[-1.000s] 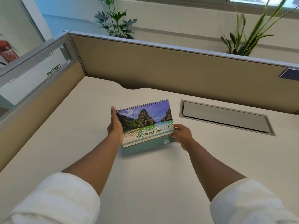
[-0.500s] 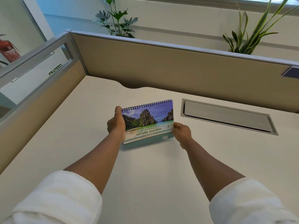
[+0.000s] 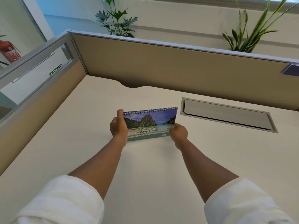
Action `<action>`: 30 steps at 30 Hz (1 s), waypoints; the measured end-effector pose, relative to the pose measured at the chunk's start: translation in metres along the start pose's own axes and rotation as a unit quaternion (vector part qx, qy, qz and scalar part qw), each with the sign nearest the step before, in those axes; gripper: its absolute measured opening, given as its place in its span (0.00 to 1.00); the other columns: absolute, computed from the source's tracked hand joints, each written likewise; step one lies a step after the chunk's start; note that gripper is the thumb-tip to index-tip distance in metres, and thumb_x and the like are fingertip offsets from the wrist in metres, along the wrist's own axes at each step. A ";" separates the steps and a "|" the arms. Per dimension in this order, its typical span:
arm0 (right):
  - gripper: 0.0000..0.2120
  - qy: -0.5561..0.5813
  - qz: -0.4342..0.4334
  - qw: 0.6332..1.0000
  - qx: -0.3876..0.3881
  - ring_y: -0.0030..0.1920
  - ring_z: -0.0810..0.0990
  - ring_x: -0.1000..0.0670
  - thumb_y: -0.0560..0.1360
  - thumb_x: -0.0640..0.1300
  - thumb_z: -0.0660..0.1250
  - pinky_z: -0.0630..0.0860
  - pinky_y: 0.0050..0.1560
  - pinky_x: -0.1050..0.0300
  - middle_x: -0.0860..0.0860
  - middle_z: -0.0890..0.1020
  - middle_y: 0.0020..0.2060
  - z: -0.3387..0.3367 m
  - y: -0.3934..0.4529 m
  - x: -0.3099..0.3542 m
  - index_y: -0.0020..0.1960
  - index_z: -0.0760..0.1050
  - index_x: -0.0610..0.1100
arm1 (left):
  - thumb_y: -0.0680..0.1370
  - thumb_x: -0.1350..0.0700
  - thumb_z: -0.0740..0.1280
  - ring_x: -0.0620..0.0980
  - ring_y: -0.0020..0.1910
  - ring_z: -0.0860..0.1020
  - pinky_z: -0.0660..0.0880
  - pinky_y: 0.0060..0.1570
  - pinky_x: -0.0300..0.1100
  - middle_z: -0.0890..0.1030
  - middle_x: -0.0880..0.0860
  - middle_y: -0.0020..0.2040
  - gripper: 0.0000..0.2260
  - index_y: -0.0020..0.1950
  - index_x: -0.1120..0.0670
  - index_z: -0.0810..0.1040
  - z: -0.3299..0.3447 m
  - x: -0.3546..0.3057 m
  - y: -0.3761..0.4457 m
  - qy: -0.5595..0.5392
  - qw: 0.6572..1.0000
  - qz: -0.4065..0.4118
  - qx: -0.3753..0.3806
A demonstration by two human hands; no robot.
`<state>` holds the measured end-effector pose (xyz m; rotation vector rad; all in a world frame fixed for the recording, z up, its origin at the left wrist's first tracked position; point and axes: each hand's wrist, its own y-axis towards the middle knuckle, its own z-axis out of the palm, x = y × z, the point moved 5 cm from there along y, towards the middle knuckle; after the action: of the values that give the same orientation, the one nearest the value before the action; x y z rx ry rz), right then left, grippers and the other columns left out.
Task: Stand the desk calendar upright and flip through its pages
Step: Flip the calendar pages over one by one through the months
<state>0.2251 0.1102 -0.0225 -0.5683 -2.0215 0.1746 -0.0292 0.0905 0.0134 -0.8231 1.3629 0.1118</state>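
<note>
Moved since earlier: both hands have carried the desk calendar (image 3: 149,123) a little farther from the person and rightward, closer to the cable hatch (image 3: 226,116); its cover is now steeper, nearly upright.
Count: one desk calendar, two hands, one cable hatch, two potted plants, one fire extinguisher (image 3: 9,51), two white sleeves.
Calendar place: on the desk (image 3: 80,143), just left of the cable hatch, its right edge close to the hatch's left end but apart from it; well in front of the partition (image 3: 161,62).
Calendar facing: cover toward the person, showing a rock island scene and the words "Natural Scenery"; spiral binding along the top edge, teal base strip at the bottom on the desk.
Long axis: runs left to right, roughly parallel to the cable hatch, right end slightly farther from the person.
Left hand (image 3: 119,128): curled around the calendar's left edge, thumb up near the top left corner by the binding, fingers hidden behind the cover.
Right hand (image 3: 178,135): closed in a pinch on the lower right corner of the cover, fingertips at the edge, knuckles bent.
Plants: leafy plant (image 3: 115,21) behind the partition, left of the hatch; spiky plant (image 3: 249,36) behind it to the right.
Sleeves: left sleeve (image 3: 61,201) and right sleeve (image 3: 246,202) rolled above the forearms.
</note>
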 end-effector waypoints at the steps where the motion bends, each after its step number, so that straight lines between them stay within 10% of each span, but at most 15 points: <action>1: 0.15 0.000 0.007 1.000 -0.013 0.41 0.75 0.46 0.73 0.33 0.59 0.67 0.26 0.64 0.44 0.81 0.46 -0.001 -0.001 -0.001 0.56 0.80 0.38 | 0.70 0.32 0.60 0.55 0.44 0.80 0.77 0.46 0.49 0.81 0.55 0.44 0.26 0.42 0.55 0.76 0.000 0.002 -0.001 0.007 1.000 -0.003 0.004; 12: 0.15 0.031 0.030 0.999 -0.016 0.47 0.74 0.49 0.73 0.40 0.71 0.68 0.34 0.62 0.46 0.79 0.52 -0.009 -0.001 -0.010 0.59 0.76 0.41 | 0.62 0.18 0.49 0.57 0.54 0.79 0.75 0.60 0.54 0.82 0.55 0.54 0.39 0.47 0.49 0.79 -0.017 0.014 -0.014 0.010 0.999 -0.038 -0.004; 19: 0.13 0.019 -0.041 0.999 0.002 0.40 0.75 0.48 0.70 0.43 0.75 0.69 0.41 0.57 0.47 0.79 0.39 -0.021 -0.004 -0.018 0.36 0.71 0.45 | 0.74 0.27 0.48 0.58 0.56 0.79 0.73 0.63 0.55 0.82 0.57 0.55 0.32 0.46 0.50 0.78 -0.028 0.029 -0.012 0.026 0.999 -0.039 -0.009; 30: 0.09 0.117 -0.059 0.990 0.054 0.39 0.76 0.48 0.70 0.37 0.76 0.73 0.43 0.55 0.46 0.78 0.39 -0.029 -0.011 -0.023 0.47 0.78 0.39 | 0.80 0.37 0.48 0.58 0.56 0.79 0.72 0.64 0.55 0.83 0.58 0.53 0.24 0.40 0.48 0.77 -0.034 0.042 -0.002 0.073 0.997 -0.031 -0.008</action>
<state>0.2559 0.0866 -0.0227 -0.3813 -1.7995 0.1372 -0.0457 0.0531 -0.0222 -0.9005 1.4745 0.0155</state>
